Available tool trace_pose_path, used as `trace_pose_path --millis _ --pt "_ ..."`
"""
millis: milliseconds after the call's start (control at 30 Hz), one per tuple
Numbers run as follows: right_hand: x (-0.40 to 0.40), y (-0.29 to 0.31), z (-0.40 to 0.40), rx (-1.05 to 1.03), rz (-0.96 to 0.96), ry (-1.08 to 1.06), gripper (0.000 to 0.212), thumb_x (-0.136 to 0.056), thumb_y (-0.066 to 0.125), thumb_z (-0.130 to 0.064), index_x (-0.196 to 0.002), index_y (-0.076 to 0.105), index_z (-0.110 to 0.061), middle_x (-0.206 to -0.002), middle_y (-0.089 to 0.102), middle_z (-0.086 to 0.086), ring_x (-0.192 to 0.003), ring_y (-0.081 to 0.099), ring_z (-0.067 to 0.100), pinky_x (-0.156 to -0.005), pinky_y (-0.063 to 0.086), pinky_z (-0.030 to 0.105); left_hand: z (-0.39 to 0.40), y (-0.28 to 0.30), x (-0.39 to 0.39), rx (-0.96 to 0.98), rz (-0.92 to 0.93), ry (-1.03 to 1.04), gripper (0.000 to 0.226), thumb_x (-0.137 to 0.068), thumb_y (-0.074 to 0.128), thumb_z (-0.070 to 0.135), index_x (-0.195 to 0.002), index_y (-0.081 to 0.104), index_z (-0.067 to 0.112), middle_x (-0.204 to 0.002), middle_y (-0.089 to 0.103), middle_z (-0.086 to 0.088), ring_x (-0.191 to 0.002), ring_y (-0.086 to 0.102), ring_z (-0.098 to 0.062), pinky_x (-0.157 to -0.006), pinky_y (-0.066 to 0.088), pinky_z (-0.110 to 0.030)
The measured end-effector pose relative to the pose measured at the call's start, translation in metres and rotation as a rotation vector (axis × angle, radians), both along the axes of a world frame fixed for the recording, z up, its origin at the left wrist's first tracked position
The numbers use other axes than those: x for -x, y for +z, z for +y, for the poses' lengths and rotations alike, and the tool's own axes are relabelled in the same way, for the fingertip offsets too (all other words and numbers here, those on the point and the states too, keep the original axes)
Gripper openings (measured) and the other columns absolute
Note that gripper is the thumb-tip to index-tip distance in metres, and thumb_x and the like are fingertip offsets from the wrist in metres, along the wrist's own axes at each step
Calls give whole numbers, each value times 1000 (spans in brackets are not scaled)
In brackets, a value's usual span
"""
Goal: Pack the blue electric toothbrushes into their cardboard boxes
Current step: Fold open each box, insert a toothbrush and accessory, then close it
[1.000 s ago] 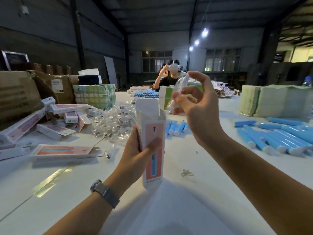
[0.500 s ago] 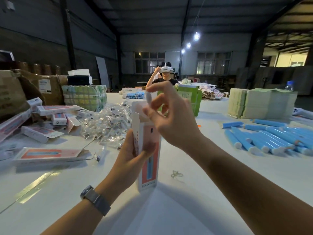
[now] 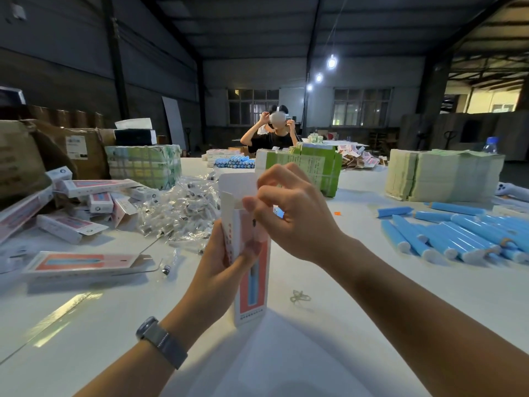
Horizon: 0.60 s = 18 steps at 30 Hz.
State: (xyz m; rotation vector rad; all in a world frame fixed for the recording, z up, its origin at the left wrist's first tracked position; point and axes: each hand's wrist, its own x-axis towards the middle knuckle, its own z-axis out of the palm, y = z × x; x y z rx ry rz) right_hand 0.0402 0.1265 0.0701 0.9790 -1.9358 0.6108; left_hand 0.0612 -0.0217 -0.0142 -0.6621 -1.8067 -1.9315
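White table (image 3: 343, 310), one upright cardboard box (image 3: 252, 282) in left hand (image 3: 220, 270) grip, right hand (image 3: 297, 222) fingers curled over its open top, contents unclear, roughly a dozen blue toothbrushes (image 3: 458, 236).

both forearms reach in from the near edge and meet mid-scene. the left hand (image 3: 226, 267), a watch on its wrist, is curled round the box (image 3: 252, 270), thumb across its front. the right hand (image 3: 297, 216) sits just above, at the box's open top, fingers bent, thumb and forefinger close together.
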Motion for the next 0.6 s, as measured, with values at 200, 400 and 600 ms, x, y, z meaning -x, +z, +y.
trace_pose_path --millis 200,400,600 --pt "-2 2 -1 -81 -187 18 36 -96 53 -41 -86 73 -13 -104 54 -3 -99 49 17 -78 48 38 -3 0 3 -7 4 21 29 -85 61 29 -113 53 32 -98 65 -10 -92 69 -28 -78 60 -39" --pt "-15 20 0 -245 -317 -54 39 -97 49 -50 -94 75 -22 -100 52 -6 -94 54 15 -77 52 44 -5 -2 6 4 32 -17 32 -86 63 27 -116 53 26 -95 67 -1 -91 69 -18 -76 57 -30" --pt "-22 26 1 -301 -352 -98 47 -95 46 -58 -94 77 -23 -82 45 -13 -78 54 9 -70 53 40 -5 -1 6 32 53 -55 31 -88 61 21 -118 52 24 -93 68 4 -91 68 -15 -79 57 -33"
